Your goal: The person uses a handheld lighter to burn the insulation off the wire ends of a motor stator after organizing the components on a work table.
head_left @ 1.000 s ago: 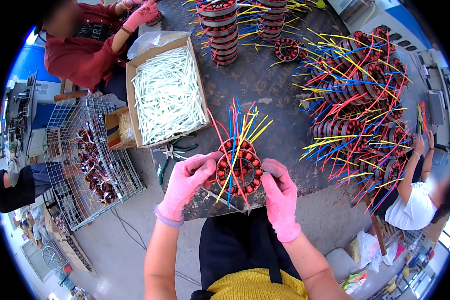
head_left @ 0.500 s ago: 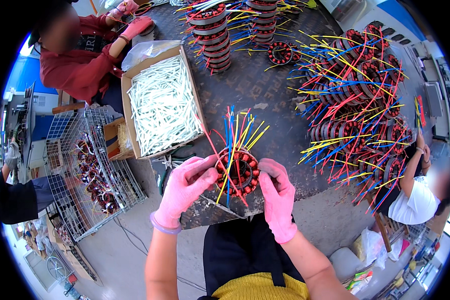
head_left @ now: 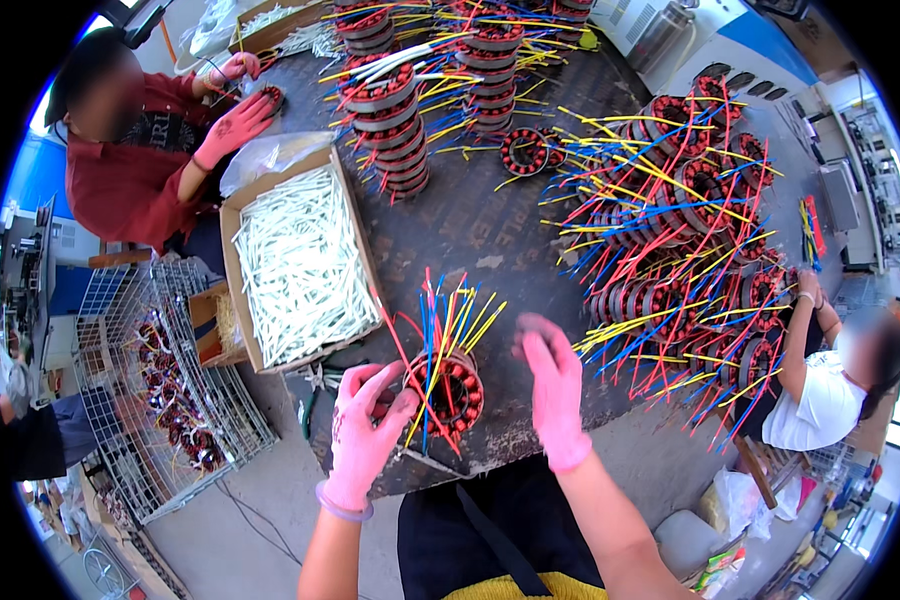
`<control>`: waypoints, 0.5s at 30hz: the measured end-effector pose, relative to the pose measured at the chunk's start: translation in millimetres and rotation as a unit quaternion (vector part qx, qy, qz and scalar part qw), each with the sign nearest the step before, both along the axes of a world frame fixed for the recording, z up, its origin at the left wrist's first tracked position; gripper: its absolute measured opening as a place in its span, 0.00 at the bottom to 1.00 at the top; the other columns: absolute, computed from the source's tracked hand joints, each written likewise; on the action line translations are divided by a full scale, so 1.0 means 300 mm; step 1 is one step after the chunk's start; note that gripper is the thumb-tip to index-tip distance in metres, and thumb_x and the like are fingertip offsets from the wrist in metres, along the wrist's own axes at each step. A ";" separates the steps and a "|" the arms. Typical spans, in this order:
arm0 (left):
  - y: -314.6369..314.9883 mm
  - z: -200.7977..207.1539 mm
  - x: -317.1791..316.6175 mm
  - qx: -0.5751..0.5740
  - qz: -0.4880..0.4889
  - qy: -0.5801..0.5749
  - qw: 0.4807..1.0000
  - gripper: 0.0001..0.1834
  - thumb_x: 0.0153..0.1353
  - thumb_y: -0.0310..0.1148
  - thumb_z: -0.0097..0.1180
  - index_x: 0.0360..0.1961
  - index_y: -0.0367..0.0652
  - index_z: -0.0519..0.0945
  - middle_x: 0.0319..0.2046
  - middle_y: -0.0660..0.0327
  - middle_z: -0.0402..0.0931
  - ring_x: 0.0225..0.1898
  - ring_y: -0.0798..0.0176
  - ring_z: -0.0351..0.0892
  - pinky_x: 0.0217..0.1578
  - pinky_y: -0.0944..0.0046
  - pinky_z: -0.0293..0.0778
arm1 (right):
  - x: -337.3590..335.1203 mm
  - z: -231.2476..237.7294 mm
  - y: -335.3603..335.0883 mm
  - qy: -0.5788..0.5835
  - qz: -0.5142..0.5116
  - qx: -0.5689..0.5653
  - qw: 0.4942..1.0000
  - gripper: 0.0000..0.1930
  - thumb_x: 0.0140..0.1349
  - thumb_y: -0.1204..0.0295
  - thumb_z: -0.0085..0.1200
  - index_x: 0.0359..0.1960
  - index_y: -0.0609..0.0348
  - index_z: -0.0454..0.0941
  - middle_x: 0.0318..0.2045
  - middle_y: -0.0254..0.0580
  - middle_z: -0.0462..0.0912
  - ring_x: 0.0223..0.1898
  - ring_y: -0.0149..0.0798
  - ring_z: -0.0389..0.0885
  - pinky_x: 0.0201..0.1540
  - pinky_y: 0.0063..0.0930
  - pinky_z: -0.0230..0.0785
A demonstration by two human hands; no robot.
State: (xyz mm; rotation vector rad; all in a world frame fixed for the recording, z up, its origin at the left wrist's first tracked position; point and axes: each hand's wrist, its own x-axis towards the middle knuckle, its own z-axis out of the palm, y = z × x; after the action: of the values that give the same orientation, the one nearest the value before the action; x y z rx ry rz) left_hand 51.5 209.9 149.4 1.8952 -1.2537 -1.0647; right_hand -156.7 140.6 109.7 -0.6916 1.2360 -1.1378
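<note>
A ring-shaped motor stator (head_left: 460, 392) with red windings sits near the table's front edge. Blue, yellow and red wires fan up from its far side, and a few cross its left part. My left hand (head_left: 362, 425), in a pink glove, is at the stator's left side with thumb and fingers curved apart. Its thumb tip is by the rim; whether it touches cannot be made out. Off to the right, clear of the stator, my right hand (head_left: 552, 390) is raised in a pink glove, fingers extended and holding nothing.
Left of the stator stands a cardboard box (head_left: 355, 215) of white sleeves, with pliers (head_left: 310, 408) beside it. Stacked stators (head_left: 385, 130) rise at the back; a wired heap (head_left: 670, 250) fills the right. Co-workers sit left and right. A wire basket (head_left: 160, 390) stands left.
My right hand has let go of the stator and moved right. My left hand's fingers have loosened and spread at the stator's left side. The whole view has shifted.
</note>
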 end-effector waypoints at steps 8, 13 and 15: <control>0.021 -0.001 -0.021 -0.046 0.086 0.039 0.994 0.16 0.62 0.26 0.56 0.51 0.34 0.78 0.47 0.59 0.70 0.38 0.71 0.76 0.38 0.72 0.74 | 0.140 -0.415 -0.755 0.046 -0.158 0.012 0.986 0.31 0.59 0.63 0.58 0.59 0.69 0.63 0.47 0.46 0.75 0.46 0.39 0.73 0.49 0.30 0.66; 0.040 0.000 -0.001 -0.026 0.120 0.083 0.989 0.17 0.61 0.24 0.56 0.52 0.33 0.76 0.49 0.58 0.68 0.39 0.70 0.75 0.41 0.71 0.73 | 0.092 -0.600 -0.980 0.326 -0.246 0.033 0.912 0.37 0.52 0.55 0.63 0.53 0.75 0.66 0.37 0.50 0.78 0.29 0.37 0.76 0.33 0.30 0.69; 0.065 -0.008 0.024 -0.020 0.132 0.075 0.988 0.17 0.61 0.23 0.55 0.52 0.33 0.76 0.49 0.58 0.68 0.40 0.70 0.74 0.41 0.71 0.73 | 0.107 -0.575 -0.977 0.262 -0.189 0.100 0.941 0.37 0.53 0.55 0.61 0.55 0.76 0.64 0.45 0.58 0.76 0.43 0.47 0.76 0.48 0.35 0.67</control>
State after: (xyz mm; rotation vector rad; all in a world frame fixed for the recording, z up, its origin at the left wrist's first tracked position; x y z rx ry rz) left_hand 58.8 229.5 146.9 1.8508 -0.9048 -1.0114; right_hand -124.5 -152.5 -62.6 -0.6381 1.9766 -1.1481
